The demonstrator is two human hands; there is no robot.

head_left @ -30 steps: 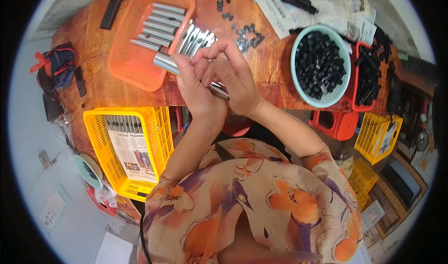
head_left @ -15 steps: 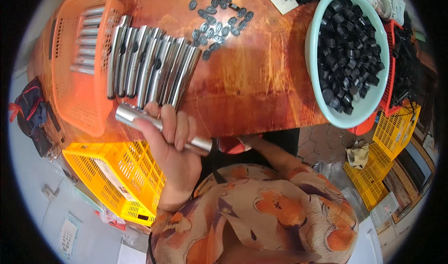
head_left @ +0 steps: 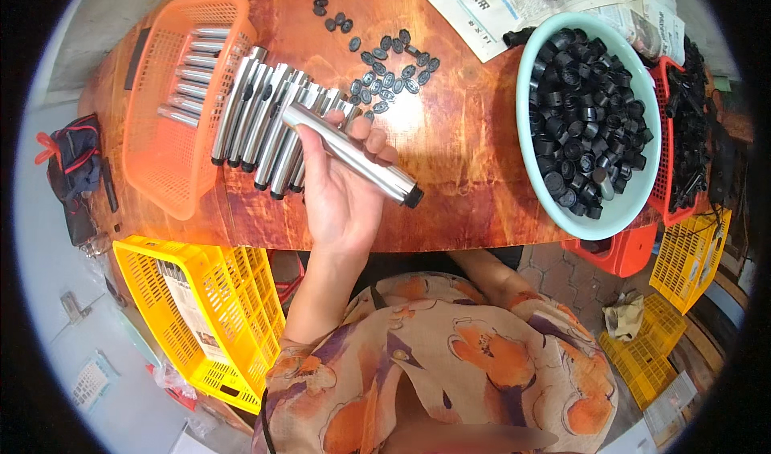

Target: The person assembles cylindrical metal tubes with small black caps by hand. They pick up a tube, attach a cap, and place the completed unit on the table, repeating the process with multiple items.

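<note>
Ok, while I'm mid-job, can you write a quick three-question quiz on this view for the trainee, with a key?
1. Short answer: Which hand holds the metal tube?

2. True or false: The orange basket stands to the right of the pale blue bowl.

3. Multiple choice: At which end of the held metal tube does a black plug show?
A) The end nearer the orange basket
B) The end nearer the pale blue bowl
C) Neither end

Key:
1. The left hand.
2. False; it stands to the left.
3. B.
</note>
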